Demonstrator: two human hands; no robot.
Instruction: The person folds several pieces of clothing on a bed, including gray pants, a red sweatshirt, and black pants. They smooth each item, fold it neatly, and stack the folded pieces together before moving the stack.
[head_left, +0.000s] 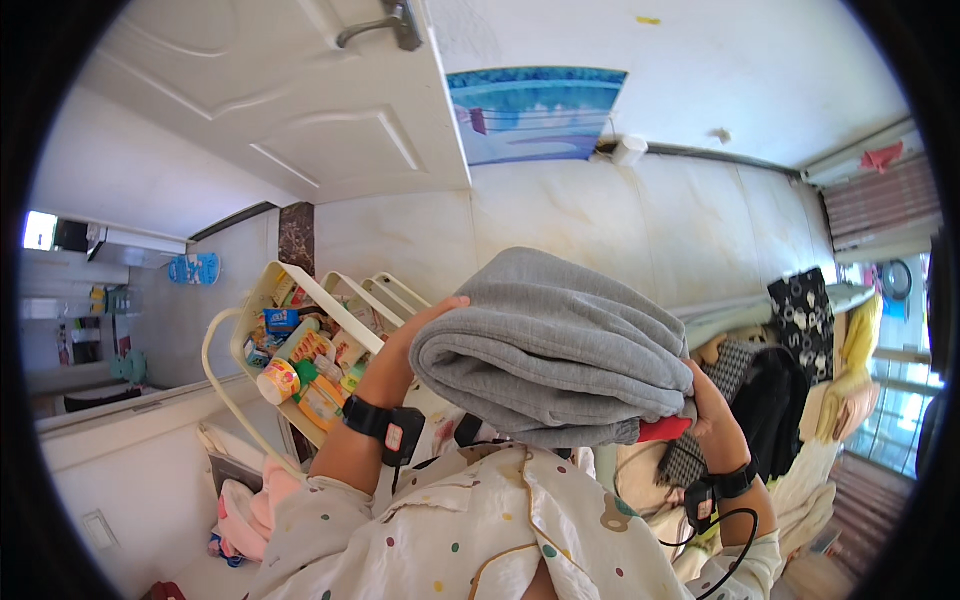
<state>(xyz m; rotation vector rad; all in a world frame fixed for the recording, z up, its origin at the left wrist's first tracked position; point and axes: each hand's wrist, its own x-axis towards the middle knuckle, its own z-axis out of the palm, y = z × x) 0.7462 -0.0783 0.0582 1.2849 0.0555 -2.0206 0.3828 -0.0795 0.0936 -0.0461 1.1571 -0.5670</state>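
A thick bundle of folded grey fabric, apparently a garment (555, 337), is held up between my two hands in front of my chest. My left hand (439, 319) grips its left side; the thumb tip shows at the edge and the other fingers are hidden. On the opposite side, my right hand (703, 401) holds the lower corner, its fingers partly behind the cloth. A bit of red fabric (664, 430) pokes out under the bundle near that hand. The folds lie stacked in layers, with a rounded fold facing left.
Left of me stands a cream trolley (330, 300) loaded with packaged snacks. A white door (322, 112) is at the upper left, beside a blue picture panel (536, 116). To my right, a bed holds a black patterned cloth (801, 322), a black garment (772, 405) and other clothes.
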